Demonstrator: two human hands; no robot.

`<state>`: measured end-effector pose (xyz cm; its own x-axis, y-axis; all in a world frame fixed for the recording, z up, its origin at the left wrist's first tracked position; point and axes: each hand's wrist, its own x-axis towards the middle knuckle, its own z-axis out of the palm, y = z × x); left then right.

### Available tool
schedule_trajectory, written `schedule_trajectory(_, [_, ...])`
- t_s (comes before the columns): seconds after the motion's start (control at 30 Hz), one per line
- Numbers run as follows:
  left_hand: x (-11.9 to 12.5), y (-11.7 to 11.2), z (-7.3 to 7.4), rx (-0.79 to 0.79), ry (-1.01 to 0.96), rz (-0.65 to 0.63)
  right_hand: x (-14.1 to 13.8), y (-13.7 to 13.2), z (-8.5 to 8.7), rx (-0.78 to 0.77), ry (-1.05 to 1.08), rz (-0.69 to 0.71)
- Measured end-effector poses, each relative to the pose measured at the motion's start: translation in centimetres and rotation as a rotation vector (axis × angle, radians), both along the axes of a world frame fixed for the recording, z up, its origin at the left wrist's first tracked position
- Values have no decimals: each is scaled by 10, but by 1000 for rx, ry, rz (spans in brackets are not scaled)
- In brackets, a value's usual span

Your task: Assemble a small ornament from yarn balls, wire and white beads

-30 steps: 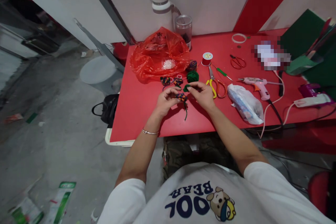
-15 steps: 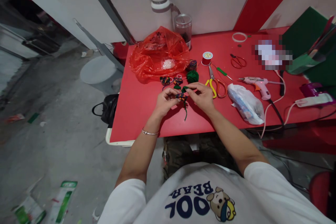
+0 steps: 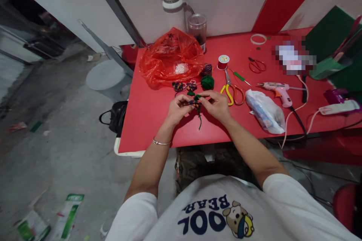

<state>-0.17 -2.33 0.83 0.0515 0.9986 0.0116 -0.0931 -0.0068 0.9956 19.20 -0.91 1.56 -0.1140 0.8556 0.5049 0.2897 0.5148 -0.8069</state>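
Between thumb and fingers my left hand (image 3: 180,108) pinches a small dark multicoloured knitted piece (image 3: 195,104). My right hand (image 3: 216,106) is closed on a green knitted piece (image 3: 197,97) against the upper right of the multicoloured one. A green yarn tail (image 3: 200,120) hangs below. Just beyond the fingers lie another small green piece (image 3: 190,93) and two multicoloured knitted pieces (image 3: 178,86) with pale beads beside them. A ball of green yarn (image 3: 207,82) sits beyond my right hand, with a dark multicoloured yarn bundle (image 3: 207,69) behind it.
Scissors (image 3: 237,94) with yellow and orange handles lie right of my hand, near a white plastic bag (image 3: 265,112) and a pink glue gun (image 3: 278,90). Behind are a red thread spool (image 3: 223,63), a green-handled hook (image 3: 239,77), red-handled snips (image 3: 256,65) and a red plastic bag (image 3: 166,56).
The fingers of my right hand have shifted very slightly at the green piece. Both hands keep their grip in nearly the same place.
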Motion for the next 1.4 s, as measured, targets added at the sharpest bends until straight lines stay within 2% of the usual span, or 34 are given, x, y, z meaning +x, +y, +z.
schedule_trajectory(0.23, [1, 0, 1, 29, -8, -17, 1, 2, 0, 134, -53, -88])
schedule_trajectory(0.4, [1, 0, 1, 2, -24, -7, 1, -1, -1, 63, -100, -16])
schedule_trajectory(0.67, [0, 0, 0, -8, -23, 11, 2, 0, 0, -72, -31, 85])
schedule_trajectory(1.0, [4, -3, 7, 17, -30, -6, 0, 0, 1, -167, 30, 121])
schedule_trajectory(1.4, [5, -3, 6, -80, -60, -35, -2, 0, 0, -213, 85, 157])
